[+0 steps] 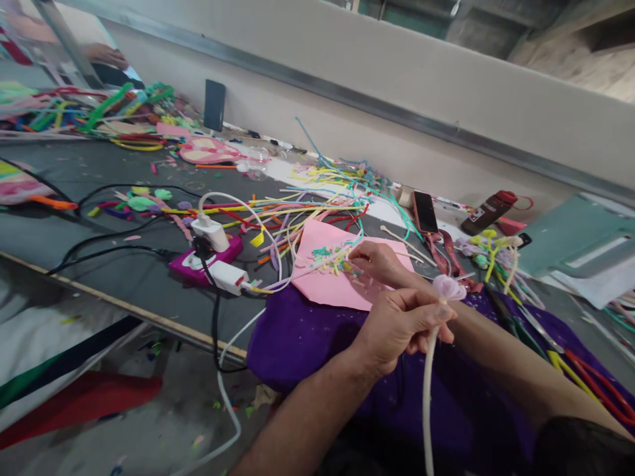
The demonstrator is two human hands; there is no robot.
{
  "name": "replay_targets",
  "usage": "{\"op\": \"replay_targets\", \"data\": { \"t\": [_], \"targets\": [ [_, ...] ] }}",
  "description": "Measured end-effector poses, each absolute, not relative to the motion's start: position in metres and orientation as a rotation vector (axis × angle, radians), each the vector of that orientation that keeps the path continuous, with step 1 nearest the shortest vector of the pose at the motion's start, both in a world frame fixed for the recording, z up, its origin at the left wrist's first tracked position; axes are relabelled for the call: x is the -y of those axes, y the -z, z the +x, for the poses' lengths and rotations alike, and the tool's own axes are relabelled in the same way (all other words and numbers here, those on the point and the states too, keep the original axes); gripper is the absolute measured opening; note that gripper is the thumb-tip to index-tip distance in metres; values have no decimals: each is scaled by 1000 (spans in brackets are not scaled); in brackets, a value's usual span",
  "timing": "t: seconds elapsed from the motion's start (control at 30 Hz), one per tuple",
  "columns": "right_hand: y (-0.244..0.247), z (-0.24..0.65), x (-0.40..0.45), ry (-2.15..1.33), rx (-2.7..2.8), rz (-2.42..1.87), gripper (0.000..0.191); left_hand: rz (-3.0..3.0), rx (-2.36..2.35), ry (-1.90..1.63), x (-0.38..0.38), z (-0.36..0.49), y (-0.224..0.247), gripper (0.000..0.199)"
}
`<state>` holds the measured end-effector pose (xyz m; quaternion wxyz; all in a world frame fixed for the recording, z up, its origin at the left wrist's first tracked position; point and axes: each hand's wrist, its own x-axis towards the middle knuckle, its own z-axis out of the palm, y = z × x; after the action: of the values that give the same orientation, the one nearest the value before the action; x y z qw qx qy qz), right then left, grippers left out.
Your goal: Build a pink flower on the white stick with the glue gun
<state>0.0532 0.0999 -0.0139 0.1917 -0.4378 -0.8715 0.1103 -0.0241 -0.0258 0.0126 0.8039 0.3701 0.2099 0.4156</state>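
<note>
My left hand [397, 324] is closed in a pinch around a pipe-cleaner flower, just below its head. The flower has pale lilac looped petals [449, 288] and a long cream fuzzy stem [427, 403] that hangs down toward me. Beyond it, my right hand [378, 262] reaches across to a pink sheet [317, 241]. Its fingers are bent together in a pinch, low over a heap of short cut pipe-cleaner pieces [330, 256] in teal, yellow and pale pink. Whatever lies between those fingertips is too small to make out.
A purple cloth [297, 330] lies under my forearms, with scissors [555, 344] at the right. A magenta power strip [233, 248] with chargers and cables stands left of the sheet. Loose pipe cleaners [297, 205], a phone [424, 211] and a dark bottle [489, 213] lie behind.
</note>
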Motion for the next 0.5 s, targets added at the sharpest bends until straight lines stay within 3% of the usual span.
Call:
{"op": "replay_targets", "data": {
  "t": [0.5],
  "targets": [
    [10, 15, -95, -173, 2623, -1369, 16, 757, -352, -927, 27, -28, -14, 23]
  ]
}}
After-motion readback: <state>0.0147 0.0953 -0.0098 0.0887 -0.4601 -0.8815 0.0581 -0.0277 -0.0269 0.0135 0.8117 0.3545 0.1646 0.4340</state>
